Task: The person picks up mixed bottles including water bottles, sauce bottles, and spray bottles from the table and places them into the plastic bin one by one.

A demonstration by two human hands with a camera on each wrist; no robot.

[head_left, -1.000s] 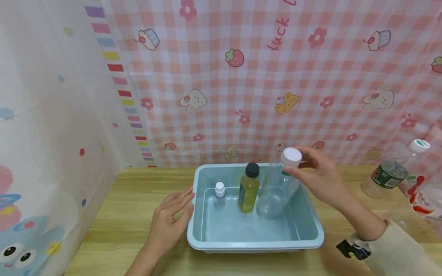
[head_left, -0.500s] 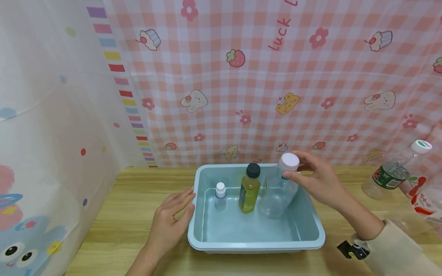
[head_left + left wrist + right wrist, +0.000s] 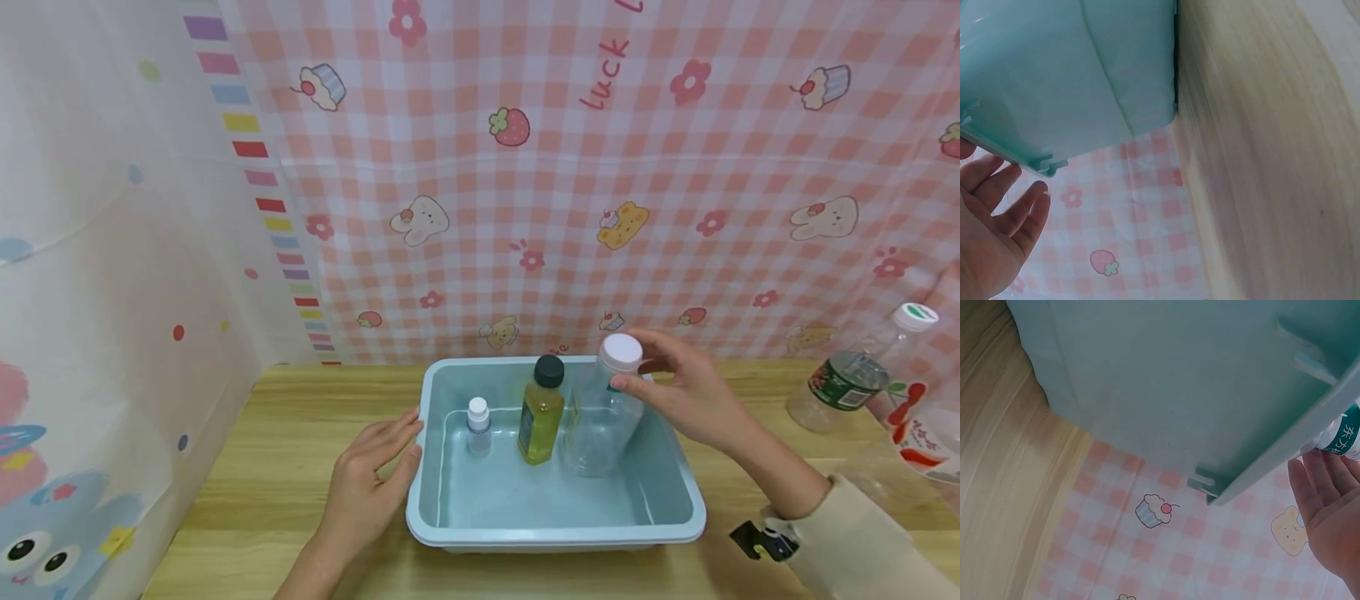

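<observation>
Clear bottle [image 3: 602, 432], gripped near its cap by the right hand [image 3: 686, 392], stands straighter in the tub [image 3: 555, 536] than a second ago, seemingly almost settled beside the yellow-green bottle [image 3: 542, 417]; left hand [image 3: 367, 475] at the rim, fingers loose

I see a clear plastic bottle [image 3: 596, 437], closed by its white cap [image 3: 621, 353], with a green band [image 3: 1349, 430] below it. The bottle is nearly upright in the right part of a light-blue rectangular plastic basin [image 3: 555, 535], which sits open side up on the wooden table [image 3: 247, 492].
</observation>
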